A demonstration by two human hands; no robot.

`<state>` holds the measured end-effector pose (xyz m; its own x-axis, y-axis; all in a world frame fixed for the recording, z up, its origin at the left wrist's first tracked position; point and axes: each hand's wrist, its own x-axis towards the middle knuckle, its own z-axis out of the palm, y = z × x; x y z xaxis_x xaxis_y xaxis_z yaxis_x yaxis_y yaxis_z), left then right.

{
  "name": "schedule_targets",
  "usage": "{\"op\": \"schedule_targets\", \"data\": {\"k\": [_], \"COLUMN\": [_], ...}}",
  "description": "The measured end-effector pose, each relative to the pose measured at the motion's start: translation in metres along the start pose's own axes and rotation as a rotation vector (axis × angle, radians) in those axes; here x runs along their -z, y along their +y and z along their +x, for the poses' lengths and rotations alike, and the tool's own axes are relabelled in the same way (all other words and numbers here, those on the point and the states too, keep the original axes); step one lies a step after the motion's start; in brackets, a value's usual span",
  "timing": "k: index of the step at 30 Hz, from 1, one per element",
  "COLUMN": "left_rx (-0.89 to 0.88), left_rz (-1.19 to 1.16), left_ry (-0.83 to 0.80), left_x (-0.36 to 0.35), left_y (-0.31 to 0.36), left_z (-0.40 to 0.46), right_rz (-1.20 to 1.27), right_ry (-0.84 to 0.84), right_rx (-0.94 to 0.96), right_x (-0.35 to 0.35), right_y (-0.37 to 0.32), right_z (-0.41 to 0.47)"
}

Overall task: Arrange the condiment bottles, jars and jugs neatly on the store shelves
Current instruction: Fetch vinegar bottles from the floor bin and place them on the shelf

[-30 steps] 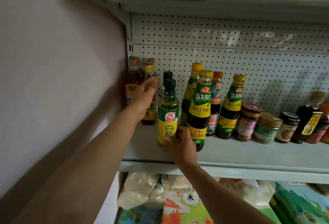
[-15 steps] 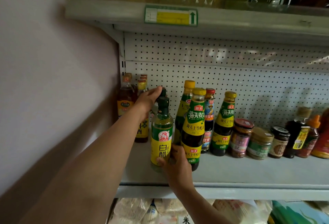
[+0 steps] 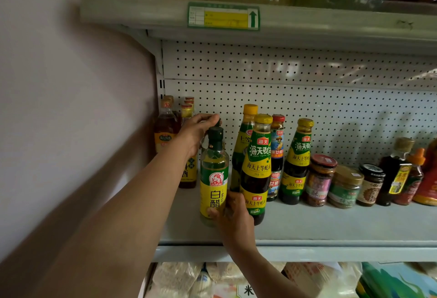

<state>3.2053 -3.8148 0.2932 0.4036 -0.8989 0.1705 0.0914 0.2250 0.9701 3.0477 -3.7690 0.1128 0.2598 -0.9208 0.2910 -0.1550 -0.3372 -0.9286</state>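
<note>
We stand at a grey store shelf point(image 3: 331, 229) backed with pegboard. Our right hand point(image 3: 233, 217) has its grip wrapped around the base of a white vinegar bottle point(image 3: 214, 179) with a yellow label, upright near the shelf's front left. Our left hand point(image 3: 195, 132) grips the dark cap of a second bottle directly behind it. Just beside stand oyster sauce bottles point(image 3: 256, 167), then a row of small jars point(image 3: 320, 180) to the right.

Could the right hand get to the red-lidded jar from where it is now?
Probably yes: the right hand sits low at the shelf front, and that bare front strip runs unobstructed to the red-lidded jar.
</note>
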Motion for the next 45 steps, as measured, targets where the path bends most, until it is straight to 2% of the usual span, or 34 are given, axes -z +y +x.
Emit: {"op": "schedule_targets", "data": {"k": [21,45], "left_rx": [-0.034,0.066], "left_rz": [-0.03,0.044], "left_ry": [0.064,0.179], "left_x": [-0.008,0.003], "left_y": [0.003,0.007], "left_z": [-0.001,-0.027], "right_rz": [0.025,-0.003], "right_ry": [0.005,-0.01], "right_rx": [-0.025,-0.029], "right_x": [-0.001,0.0], "right_y": [-0.005,-0.004], "right_z": [-0.003,-0.003]}}
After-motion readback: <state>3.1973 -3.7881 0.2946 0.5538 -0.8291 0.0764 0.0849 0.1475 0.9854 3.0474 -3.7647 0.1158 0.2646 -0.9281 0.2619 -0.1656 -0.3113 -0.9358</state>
